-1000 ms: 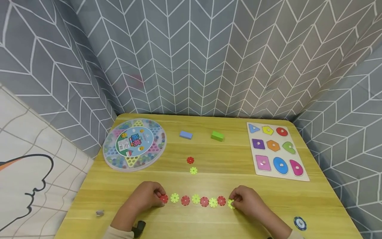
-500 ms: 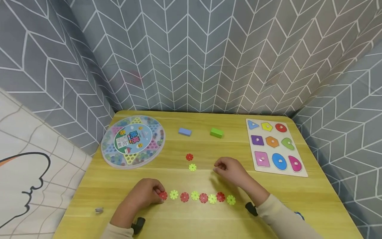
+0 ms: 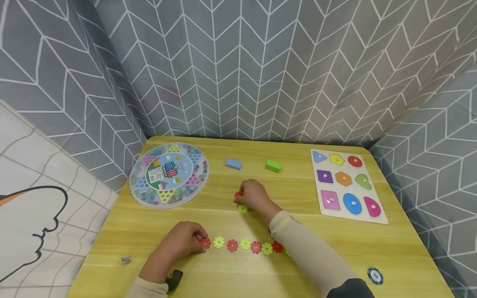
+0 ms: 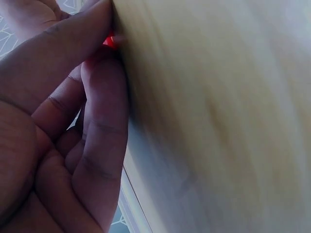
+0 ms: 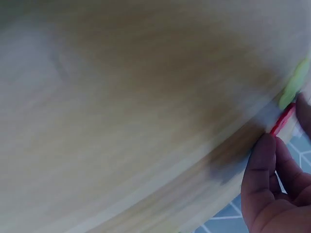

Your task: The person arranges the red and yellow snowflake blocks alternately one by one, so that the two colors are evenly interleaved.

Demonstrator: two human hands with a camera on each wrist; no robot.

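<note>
A row of alternating red and yellow-green notched snowflake discs (image 3: 232, 245) lies across the near part of the table. At its left end my left hand (image 3: 183, 239) pinches a red snowflake disc (image 3: 205, 243) against the wood; a sliver of that red shows between thumb and finger in the left wrist view. Farther back, my right hand (image 3: 255, 195) has thumb and fingertips at the edges of another red snowflake disc (image 5: 283, 120). Just nearer lies a yellow-green snowflake disc (image 3: 242, 208). My right sleeve covers part of the row's right end.
A round Chinese checkers box (image 3: 169, 174) lies at the back left. Blue (image 3: 233, 164) and green blocks (image 3: 273, 166) sit at the back middle. A shape puzzle board (image 3: 348, 186) lies at right. A poker chip (image 3: 375, 276) and small grey object (image 3: 126, 259) are nearer.
My right hand has left the yellow-green disc at the row's right end, moved back and left, and taken hold of the far red disc. The left hand stays on its red disc.
</note>
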